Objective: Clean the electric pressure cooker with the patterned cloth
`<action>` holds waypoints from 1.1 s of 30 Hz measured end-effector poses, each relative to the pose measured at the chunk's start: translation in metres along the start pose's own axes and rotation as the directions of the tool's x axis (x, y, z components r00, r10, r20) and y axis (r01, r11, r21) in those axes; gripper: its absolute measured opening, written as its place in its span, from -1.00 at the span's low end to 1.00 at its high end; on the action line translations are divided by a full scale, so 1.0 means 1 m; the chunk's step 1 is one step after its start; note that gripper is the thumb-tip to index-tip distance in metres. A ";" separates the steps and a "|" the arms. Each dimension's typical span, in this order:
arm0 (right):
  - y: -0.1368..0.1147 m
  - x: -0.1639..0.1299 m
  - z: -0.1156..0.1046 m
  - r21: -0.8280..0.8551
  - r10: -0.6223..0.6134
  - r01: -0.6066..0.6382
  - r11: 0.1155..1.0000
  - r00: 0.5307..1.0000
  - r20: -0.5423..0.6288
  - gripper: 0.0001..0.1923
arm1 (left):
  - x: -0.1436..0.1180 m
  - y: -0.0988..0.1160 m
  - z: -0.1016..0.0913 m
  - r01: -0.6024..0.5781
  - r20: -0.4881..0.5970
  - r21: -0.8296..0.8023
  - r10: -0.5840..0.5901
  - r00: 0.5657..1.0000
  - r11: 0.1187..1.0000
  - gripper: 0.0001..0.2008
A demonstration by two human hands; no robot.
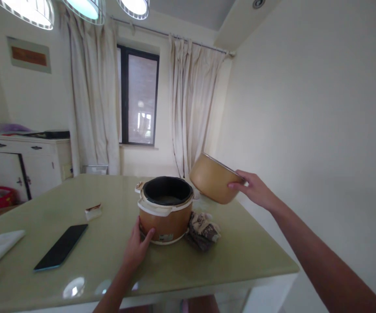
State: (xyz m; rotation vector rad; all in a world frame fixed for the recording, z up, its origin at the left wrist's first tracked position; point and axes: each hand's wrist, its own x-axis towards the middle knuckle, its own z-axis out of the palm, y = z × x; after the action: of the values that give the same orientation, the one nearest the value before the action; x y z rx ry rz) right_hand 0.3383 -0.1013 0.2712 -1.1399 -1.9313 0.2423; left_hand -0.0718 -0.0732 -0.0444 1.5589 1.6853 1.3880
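The person stands at a pale green table (109, 261). On it, near the far right part, sits a brown cooker body (164, 217) with a cream rim and an open, dark inside. The left hand (137, 248) rests against the lower front wall of the cooker body; its fingers are spread a little, with the thumb lying on the brown wall, pressing flat and not closing around anything. The right hand (254, 189) holds a brown inner pot (213, 178) in the air, to the right of the cooker body and slightly above its rim. The inner pot is tilted, with its opening turned up and away. The fingers of this hand are clamped on the rim of the inner pot at its right side.

Just beside the cooker body, on its right, lies a crumpled patterned cloth (204, 230), touching its base. A dark phone (61, 246) lies flat well to the left. A small wrapped item (93, 211) lies between the phone and the cooker body.
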 end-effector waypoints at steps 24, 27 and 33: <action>-0.036 0.087 0.182 -0.128 -0.279 0.364 0.922 0.858 0.432 -0.90 | -0.002 -0.006 0.004 -0.009 -0.035 -0.129 0.005 0.999 0.992 -0.04; -0.030 0.076 0.191 -0.201 -0.245 0.355 0.913 0.872 0.424 -0.88 | -0.002 -0.009 0.004 0.011 -0.022 -0.130 -0.014 1.000 0.991 -0.05; -0.028 0.047 0.198 -0.161 -0.280 0.390 0.907 0.842 0.461 -0.54 | -0.003 -0.015 0.003 0.040 0.000 -0.119 -0.041 0.999 0.992 -0.05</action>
State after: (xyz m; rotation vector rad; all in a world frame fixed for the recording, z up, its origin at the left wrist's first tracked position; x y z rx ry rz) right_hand 0.1617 -0.0326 0.1916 -0.9256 -2.5806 0.0562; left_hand -0.0755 -0.0730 -0.0591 1.4498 1.5957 1.4432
